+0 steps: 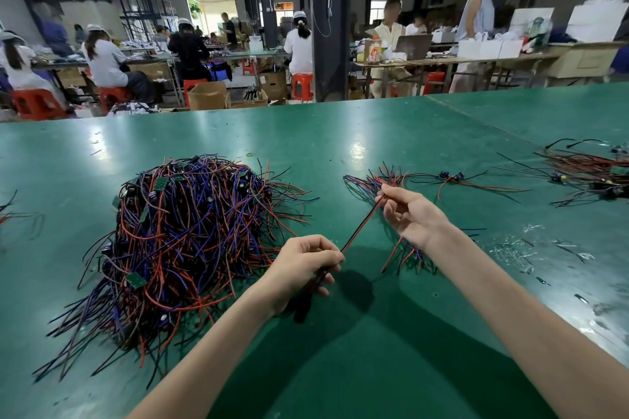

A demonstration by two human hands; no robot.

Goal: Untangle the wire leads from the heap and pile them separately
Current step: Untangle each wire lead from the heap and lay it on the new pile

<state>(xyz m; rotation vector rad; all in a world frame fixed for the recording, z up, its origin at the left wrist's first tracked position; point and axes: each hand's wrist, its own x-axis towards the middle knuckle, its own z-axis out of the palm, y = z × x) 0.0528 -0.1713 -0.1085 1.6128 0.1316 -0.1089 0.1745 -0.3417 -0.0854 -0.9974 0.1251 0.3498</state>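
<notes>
A big tangled heap of wire leads in red, blue and black, with small green boards among them, lies on the green table at the left. A smaller separate pile of leads lies right of centre, partly hidden by my right hand. One red-and-black lead is stretched taut between my hands. My left hand grips its lower end, its fingers curled round it. My right hand pinches the upper end above the small pile.
Another spread of leads lies at the table's right edge, and a few strands at the far left. Clear plastic scraps litter the table to the right. Beyond the table, people sit at benches on red stools.
</notes>
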